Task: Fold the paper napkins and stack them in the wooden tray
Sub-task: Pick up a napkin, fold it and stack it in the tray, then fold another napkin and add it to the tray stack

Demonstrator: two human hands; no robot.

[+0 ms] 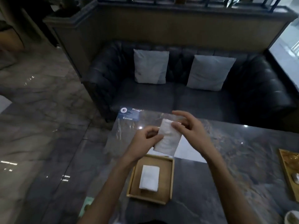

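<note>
Napkin (167,138), mid-frame above the wooden tray (171,178), runs lengthwise from upper right to lower left; left hand (145,139) pinches its side, right hand (189,126) its top, fingers curled.

Dark marble table (226,167): wooden tray (171,178), clear plastic wrapper (127,126), second tray (289,172).

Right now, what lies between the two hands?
In the head view, a folded white napkin spans the gap, held by the left hand and right hand above the wooden tray.
</note>
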